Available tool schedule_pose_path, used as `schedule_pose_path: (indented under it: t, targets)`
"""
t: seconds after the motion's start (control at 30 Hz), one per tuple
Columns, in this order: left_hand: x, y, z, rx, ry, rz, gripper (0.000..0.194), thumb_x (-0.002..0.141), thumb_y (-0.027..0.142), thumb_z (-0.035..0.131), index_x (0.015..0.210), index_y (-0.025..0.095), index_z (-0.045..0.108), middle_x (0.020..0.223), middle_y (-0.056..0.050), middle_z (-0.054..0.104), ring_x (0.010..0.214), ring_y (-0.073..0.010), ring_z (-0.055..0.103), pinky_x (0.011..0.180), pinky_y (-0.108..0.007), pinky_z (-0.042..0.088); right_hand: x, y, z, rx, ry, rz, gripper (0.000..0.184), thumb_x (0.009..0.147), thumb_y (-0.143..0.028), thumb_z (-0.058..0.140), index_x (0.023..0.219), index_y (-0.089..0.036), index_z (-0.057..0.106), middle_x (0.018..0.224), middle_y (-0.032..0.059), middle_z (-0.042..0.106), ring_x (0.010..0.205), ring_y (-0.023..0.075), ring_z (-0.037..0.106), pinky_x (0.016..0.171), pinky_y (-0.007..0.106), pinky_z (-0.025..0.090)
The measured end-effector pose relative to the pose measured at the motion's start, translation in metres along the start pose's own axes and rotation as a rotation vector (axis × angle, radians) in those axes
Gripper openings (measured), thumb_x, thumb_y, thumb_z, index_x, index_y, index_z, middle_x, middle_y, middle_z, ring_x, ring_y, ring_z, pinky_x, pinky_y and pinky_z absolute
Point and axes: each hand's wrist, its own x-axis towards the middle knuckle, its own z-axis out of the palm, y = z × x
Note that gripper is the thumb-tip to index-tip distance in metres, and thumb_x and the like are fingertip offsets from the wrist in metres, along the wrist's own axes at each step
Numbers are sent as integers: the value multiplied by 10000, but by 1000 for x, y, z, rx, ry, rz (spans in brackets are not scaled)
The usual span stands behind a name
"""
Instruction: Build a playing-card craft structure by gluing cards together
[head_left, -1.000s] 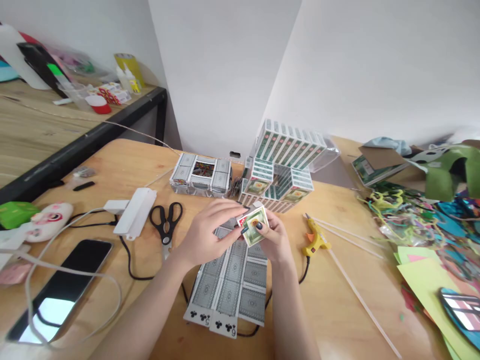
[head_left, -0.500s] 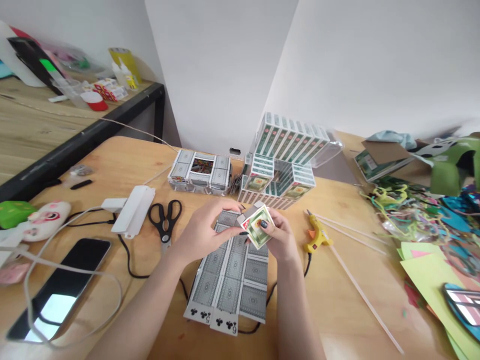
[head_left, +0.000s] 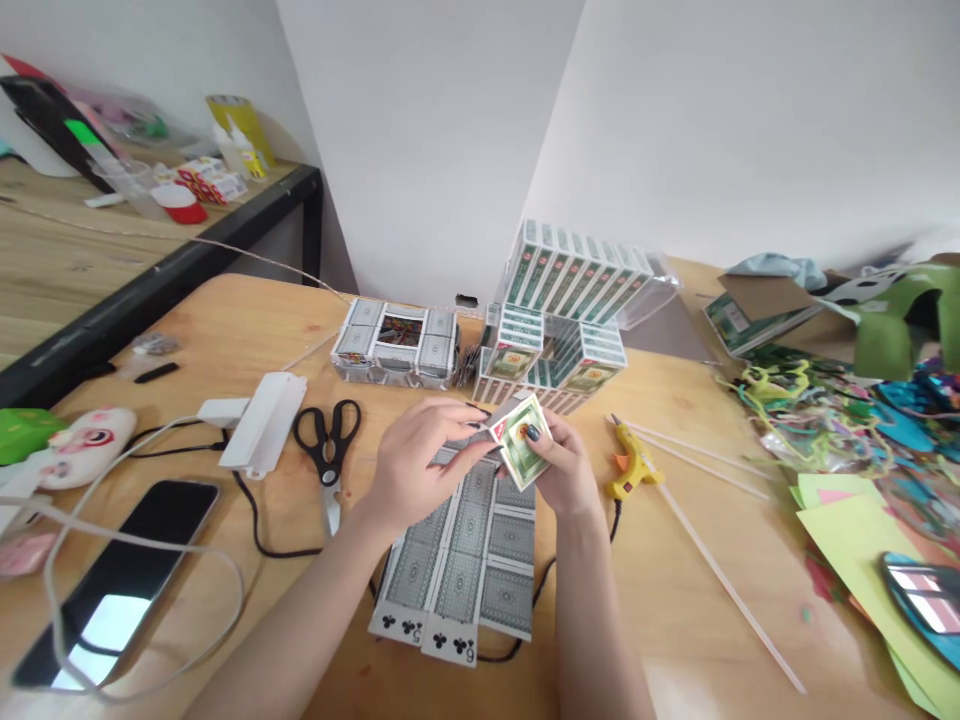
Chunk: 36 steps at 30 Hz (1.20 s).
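My right hand (head_left: 568, 462) grips a small green-and-white playing card box (head_left: 525, 445), thumb on its front face. At the box's left end, by a greyish flap, the fingers and thumb of my left hand (head_left: 424, 460) are closed in a pinch. Exactly what lies between those fingertips is partly hidden. Beneath both hands lies a panel of overlapping playing cards (head_left: 459, 565), mostly grey backs up, with clubs showing at the near edge. Farther back, a block covered in playing cards (head_left: 397, 345) sits beside stacked card boxes (head_left: 577, 275).
Black scissors (head_left: 328, 450), a white power strip (head_left: 262, 425) and a phone (head_left: 120, 580) lie on the left. To the right are a yellow glue gun (head_left: 634, 465), thin glue sticks (head_left: 727, 580), coloured paper (head_left: 847, 550) and craft scraps (head_left: 795, 410). Cables run across the table.
The card box has turned slightly and shifted a little right in my right hand. My left fingers have closed in at its flap end. The view has moved slightly.
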Motion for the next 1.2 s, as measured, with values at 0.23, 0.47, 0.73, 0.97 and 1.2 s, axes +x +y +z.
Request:
schedule_pose_path:
  t: [0.23,0.47,0.73,0.97,1.2]
  targets:
    - [-10,11,19,141,-3,102,315,782,119,586,1094,159,587,1183,-112,610,1106,-230,554,895,-412,496,4,6,11,106,105,-94,266,708,-351,670,937,-223,622,824,42,682,736,202,654,613,318,565]
    - [-4,3,5,-235,-45,-151,189,853,139,492,906,196,664,1004,-66,683,965,-191,611,843,-393,510,-1,-2,2,36,31,-16,292,666,-343,701,913,-199,642,743,38,680,597,185,634,488,292,531]
    - [2,-9,-6,-659,-369,-383,220,800,307,604,984,190,637,1023,-97,646,961,-199,614,824,-340,521,-6,-1,5,-26,-224,211,273,534,-295,786,736,-134,698,606,17,657,464,119,560,420,210,441]
    - [0,-6,0,-601,-313,-288,251,855,376,503,784,184,648,847,-74,671,859,-188,627,822,-372,499,-7,1,3,-43,-299,283,269,504,-300,797,673,-119,691,574,15,643,447,100,528,410,183,398]
    - [-4,-15,0,-722,-367,-279,257,776,387,615,959,214,668,971,-93,677,991,-230,609,884,-424,483,-6,2,4,39,-275,302,351,468,-351,808,708,-120,699,569,33,656,425,123,550,411,208,430]
